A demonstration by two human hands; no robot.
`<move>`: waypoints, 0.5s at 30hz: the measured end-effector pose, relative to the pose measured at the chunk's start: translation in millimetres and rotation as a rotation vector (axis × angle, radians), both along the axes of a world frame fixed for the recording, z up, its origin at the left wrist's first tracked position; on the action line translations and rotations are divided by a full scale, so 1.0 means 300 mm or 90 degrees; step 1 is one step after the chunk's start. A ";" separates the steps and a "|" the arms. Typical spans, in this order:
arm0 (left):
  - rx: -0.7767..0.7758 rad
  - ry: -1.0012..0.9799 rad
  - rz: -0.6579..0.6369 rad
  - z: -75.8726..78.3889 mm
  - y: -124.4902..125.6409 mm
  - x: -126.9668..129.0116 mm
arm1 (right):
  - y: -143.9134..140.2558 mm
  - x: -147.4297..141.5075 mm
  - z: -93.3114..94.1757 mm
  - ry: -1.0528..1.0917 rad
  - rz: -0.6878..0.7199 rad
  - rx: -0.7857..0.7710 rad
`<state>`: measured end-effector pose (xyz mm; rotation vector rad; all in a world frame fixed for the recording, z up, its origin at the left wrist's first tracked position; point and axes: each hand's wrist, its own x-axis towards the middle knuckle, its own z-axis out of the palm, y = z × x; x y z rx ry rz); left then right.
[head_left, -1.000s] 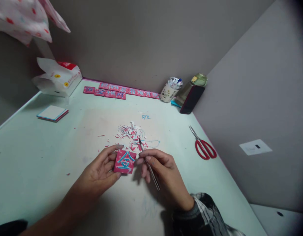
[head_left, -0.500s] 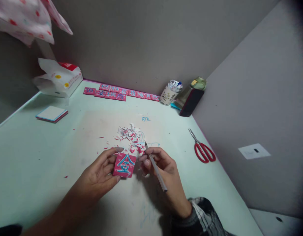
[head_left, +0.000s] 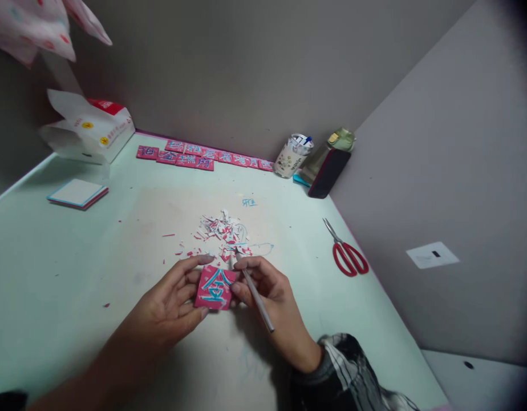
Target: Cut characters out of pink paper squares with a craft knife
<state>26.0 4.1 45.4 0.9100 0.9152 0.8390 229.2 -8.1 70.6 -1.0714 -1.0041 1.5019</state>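
Observation:
A square red card point(head_left: 214, 289) with a blue cut-out character is held up by its left side in my left hand point(head_left: 173, 297), the fingers behind it and the thumb at its lower edge. My right hand point(head_left: 270, 291) is closed around a slim silver craft knife point(head_left: 259, 302), its tip pointing away from me. The right thumb and fingers touch the card's right edge. Just beyond the card lies a pile of red and white paper scraps point(head_left: 223, 228) on a beige board point(head_left: 152, 222).
Several red character cards point(head_left: 195, 162) line the back wall. A stack of square cards point(head_left: 78, 193) and a white paper box point(head_left: 94, 134) are at left. On the right are red-handled scissors point(head_left: 348, 257), a can of pens point(head_left: 292, 155) and a dark phone point(head_left: 329, 173).
My right hand has moved left with the knife and now touches the card's right edge. The left hand still holds the card. The whole view has shifted slightly.

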 end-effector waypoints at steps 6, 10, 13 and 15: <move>0.301 0.385 -0.059 0.014 0.011 -0.024 | -0.018 0.023 0.024 -0.216 -0.009 0.070; 0.534 0.552 -0.055 -0.042 0.006 -0.046 | -0.026 0.043 0.037 -0.335 -0.031 0.143; 0.589 0.588 -0.063 -0.063 0.002 -0.054 | -0.030 0.044 0.035 -0.354 -0.055 0.188; 0.599 0.588 -0.077 -0.059 0.003 -0.055 | -0.034 0.041 0.033 -0.348 -0.062 0.189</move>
